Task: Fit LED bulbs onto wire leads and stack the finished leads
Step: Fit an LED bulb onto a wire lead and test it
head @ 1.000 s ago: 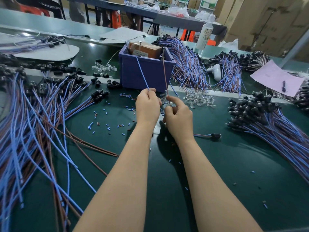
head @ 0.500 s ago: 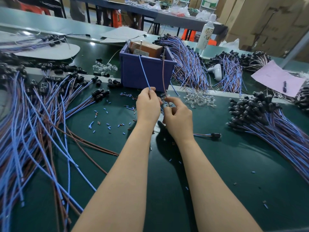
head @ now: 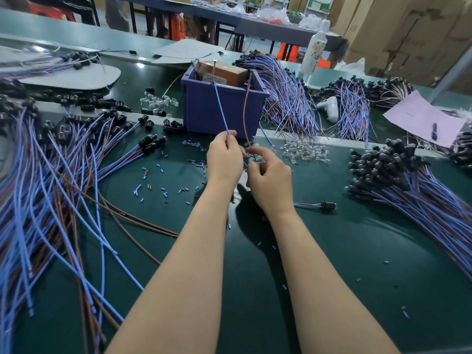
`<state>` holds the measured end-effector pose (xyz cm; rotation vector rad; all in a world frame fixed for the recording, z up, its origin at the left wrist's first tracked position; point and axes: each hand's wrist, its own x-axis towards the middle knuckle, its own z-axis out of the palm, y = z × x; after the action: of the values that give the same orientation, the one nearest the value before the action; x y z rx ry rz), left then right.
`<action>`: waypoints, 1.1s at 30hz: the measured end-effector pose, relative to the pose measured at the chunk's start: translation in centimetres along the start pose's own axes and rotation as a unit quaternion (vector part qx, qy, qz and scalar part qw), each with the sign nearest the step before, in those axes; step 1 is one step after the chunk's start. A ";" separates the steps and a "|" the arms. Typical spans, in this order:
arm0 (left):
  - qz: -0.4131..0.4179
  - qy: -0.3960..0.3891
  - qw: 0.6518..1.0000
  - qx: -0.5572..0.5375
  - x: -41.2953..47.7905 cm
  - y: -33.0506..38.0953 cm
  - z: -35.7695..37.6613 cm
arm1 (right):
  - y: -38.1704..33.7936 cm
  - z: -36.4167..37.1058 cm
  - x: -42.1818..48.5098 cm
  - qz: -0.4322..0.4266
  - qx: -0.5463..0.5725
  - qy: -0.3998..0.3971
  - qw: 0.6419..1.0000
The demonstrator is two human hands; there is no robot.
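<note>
My left hand (head: 224, 159) pinches a blue wire (head: 221, 109) that rises toward the purple bin. My right hand (head: 270, 178) pinches a brown wire (head: 245, 116) at its lower end, close beside the left hand. What lies between the fingertips is too small to tell. A pile of clear LED bulbs (head: 304, 150) lies just right of my hands. Unfinished blue and brown leads (head: 51, 190) spread over the left side. A stack of leads with black caps (head: 398, 180) lies at the right. One single capped lead (head: 319, 205) rests beside my right wrist.
A purple bin (head: 219, 108) holding a brown box stands behind my hands. More lead bundles (head: 288, 98) lie behind it. Bits of cut insulation (head: 163, 180) litter the green mat. A pink paper (head: 424, 118), a white bottle (head: 313, 52) and cardboard boxes stand at the right.
Both hands stay together in front of the bin. The blue and brown wires have tilted slightly, and my right fingers have shifted on the brown wire's lower end.
</note>
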<state>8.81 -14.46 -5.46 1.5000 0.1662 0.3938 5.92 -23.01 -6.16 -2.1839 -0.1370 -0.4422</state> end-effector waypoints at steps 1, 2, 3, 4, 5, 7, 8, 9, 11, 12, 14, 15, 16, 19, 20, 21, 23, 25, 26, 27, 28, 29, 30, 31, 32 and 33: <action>-0.002 -0.001 1.000 0.000 0.0 0.0 0.0 | 0.0 0.0 0.0 -0.001 -0.001 0.000 1.000; -0.003 -0.002 1.000 -0.001 0.0 0.0 0.0 | 0.0 0.0 0.0 -0.002 -0.002 -0.001 1.000; -0.004 -0.003 1.000 -0.001 0.1 0.0 0.0 | 0.0 0.0 0.0 -0.003 -0.002 -0.002 1.000; -0.005 -0.004 1.000 -0.001 0.1 0.0 0.0 | 0.0 0.0 0.0 -0.003 -0.001 -0.003 1.000; -0.004 -0.003 1.000 -0.001 0.1 0.0 0.0 | 0.0 0.0 0.0 -0.003 -0.001 -0.005 1.000; -0.001 -0.001 1.000 -0.002 0.1 0.0 0.0 | 0.0 0.1 0.0 -0.004 -0.001 -0.005 1.000; 0.000 0.000 1.000 -0.003 0.0 0.0 0.0 | 0.0 0.1 0.1 -0.004 -0.001 -0.005 1.000; 0.001 0.001 1.000 -0.003 0.0 0.0 0.0 | 0.0 0.1 0.1 -0.005 -0.002 -0.005 1.000; 0.005 0.003 1.000 -0.004 -0.1 0.0 0.0 | 0.0 0.1 0.1 -0.005 -0.002 -0.003 1.000; 0.006 0.006 1.000 -0.005 -0.1 0.0 0.0 | 0.0 0.1 0.1 -0.006 -0.004 -0.003 1.000; 0.009 0.010 1.000 -0.006 -0.1 0.0 -0.1 | 0.0 0.1 0.1 -0.007 -0.005 -0.004 1.000; 0.010 0.011 1.000 -0.007 -0.1 0.0 -0.1 | 0.0 0.1 0.1 -0.006 -0.005 -0.005 1.000; 0.012 0.013 1.000 -0.007 -0.1 0.0 0.0 | 0.0 0.1 0.0 -0.006 -0.004 -0.005 1.000; 0.015 0.016 1.000 -0.007 -0.1 -0.1 0.0 | 0.0 0.1 0.0 -0.005 -0.002 -0.006 1.000; 0.015 0.017 1.000 -0.007 -0.1 -0.1 0.0 | 0.0 0.1 0.0 -0.006 -0.003 -0.005 1.000; 0.015 0.018 1.000 -0.008 -0.1 -0.1 0.0 | 0.0 0.1 0.0 -0.006 -0.004 -0.005 1.000; 0.019 0.023 1.000 -0.008 -0.2 -0.1 0.0 | 0.0 0.1 0.1 -0.007 -0.005 -0.002 1.000; 0.029 0.032 0.999 0.002 -0.3 -0.1 0.0 | -0.1 0.1 0.1 -0.005 -0.004 -0.001 1.000; 0.038 0.037 0.999 0.008 -0.4 -0.1 0.1 | -0.1 0.2 0.1 -0.005 -0.003 -0.002 1.000; 0.049 0.044 0.998 0.012 -0.5 0.0 0.2 | -0.1 0.1 0.1 -0.004 -0.002 -0.001 1.000; 0.060 0.049 0.997 0.016 -0.7 0.0 0.2 | -0.1 0.1 0.0 -0.005 0.000 -0.001 1.000; 0.069 0.054 0.996 0.019 -0.8 0.1 0.3 | -0.1 0.1 0.0 -0.005 0.001 -0.001 1.000; 0.074 0.057 0.995 0.020 -0.9 0.1 0.3 | -0.1 0.1 0.0 -0.005 0.002 0.000 1.000; 0.074 0.059 0.995 0.021 -1.0 0.1 0.3 | -0.1 0.1 0.0 -0.005 0.001 0.000 1.000; 0.068 0.058 0.996 0.021 -0.9 0.0 0.3 | -0.1 0.1 0.0 -0.005 0.000 0.000 1.000; 0.057 0.056 0.997 0.020 -0.7 -0.1 0.3 | -0.1 0.1 0.0 -0.005 -0.002 -0.001 1.000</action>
<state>8.23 -14.96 -5.60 1.5314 0.1776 0.5690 5.97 -22.85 -6.15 -2.1885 -0.1490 -0.4470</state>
